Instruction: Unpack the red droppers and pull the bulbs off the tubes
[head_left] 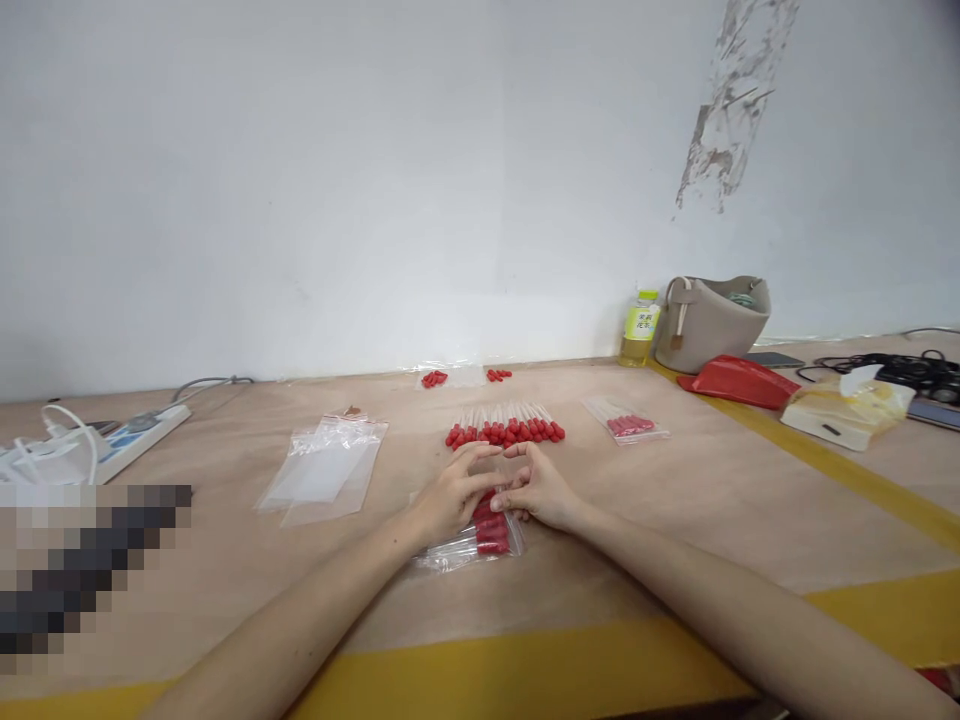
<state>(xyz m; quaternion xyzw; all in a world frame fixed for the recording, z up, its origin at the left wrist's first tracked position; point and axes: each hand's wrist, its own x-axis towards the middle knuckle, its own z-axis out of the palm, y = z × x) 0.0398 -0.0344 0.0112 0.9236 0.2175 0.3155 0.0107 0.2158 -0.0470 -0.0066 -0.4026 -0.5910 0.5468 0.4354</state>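
Note:
Above a clear plastic bag (451, 553) of red-tipped clear sticks (491, 535), my two hands face each other. My left hand (455, 490) has its fingers stretched and slightly curved, apart, covering part of the bag. Index finger and thumb of my right hand (541, 487) are spread, the other fingers curled; its thumb overlaps the red tips. Whether either hand touches the bag is unclear. Just beyond my fingertips lies a row of loose red-tipped sticks (510, 430), tips toward me.
Flat clear bags (319, 465) lie left; a filled bag (628, 422) lies right. Small red pieces (433, 379) sit near the wall. A power strip (142, 440) is far left. At right are a bottle (639, 330), a grey bag (709, 325), a red object (742, 382) and a tissue pack (844, 410).

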